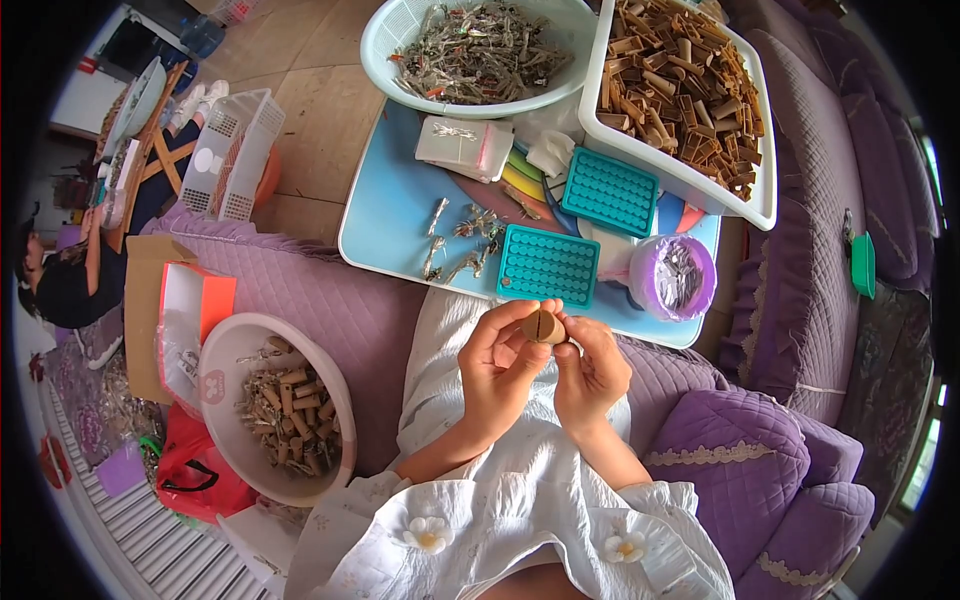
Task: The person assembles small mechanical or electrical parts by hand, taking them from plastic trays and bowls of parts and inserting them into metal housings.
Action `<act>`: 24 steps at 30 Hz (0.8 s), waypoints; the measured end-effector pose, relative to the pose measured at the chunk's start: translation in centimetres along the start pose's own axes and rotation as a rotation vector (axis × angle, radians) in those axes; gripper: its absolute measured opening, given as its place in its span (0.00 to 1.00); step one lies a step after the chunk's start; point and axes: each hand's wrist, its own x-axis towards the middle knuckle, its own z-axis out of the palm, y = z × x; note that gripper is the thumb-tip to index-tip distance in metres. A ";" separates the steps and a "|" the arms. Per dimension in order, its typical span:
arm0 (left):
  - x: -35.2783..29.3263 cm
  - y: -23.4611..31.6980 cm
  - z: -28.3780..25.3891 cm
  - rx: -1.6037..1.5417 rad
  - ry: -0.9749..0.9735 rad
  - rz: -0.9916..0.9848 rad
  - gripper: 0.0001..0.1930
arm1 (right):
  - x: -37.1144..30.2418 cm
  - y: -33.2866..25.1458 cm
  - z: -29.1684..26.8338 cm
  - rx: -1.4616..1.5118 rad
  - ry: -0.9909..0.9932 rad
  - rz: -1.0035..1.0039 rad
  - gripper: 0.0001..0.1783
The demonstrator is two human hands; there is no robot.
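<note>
Above my lap, a short brown cylinder (543,327) with a dark slit in its round end is held up between both hands. My left hand (497,368) is closed around its left side. Fingers and thumb of my right hand (592,372) are pressed together at its right side; something small and dark shows by the fingertips, too small to name. Just beyond the hands, on the blue table (385,200), lies a teal tray (547,266) with rows of small pockets. Bundles of clear and silvery wire-like pieces (470,235) lie left of it.
A second teal tray (609,190) and a purple tub (673,278) of silvery pieces stand on the table. Behind are a pale basin (378,62) of tangled pieces and a white bin (768,150) of brown tube parts. At left sits a pink basin (225,375) of similar cylinders. Another person (85,275) is at far left.
</note>
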 end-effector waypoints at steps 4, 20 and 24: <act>0.0 0.1 0.2 0.074 0.019 -0.031 0.19 | 0.6 0.0 -0.1 -0.074 -0.004 -0.032 0.14; -0.9 1.7 1.1 0.322 -0.131 0.216 0.22 | 2.6 -0.9 -0.6 0.029 -0.442 -0.365 0.19; -0.9 2.1 1.1 0.171 -0.163 0.139 0.22 | 2.0 -0.3 0.0 0.140 -0.338 -0.414 0.19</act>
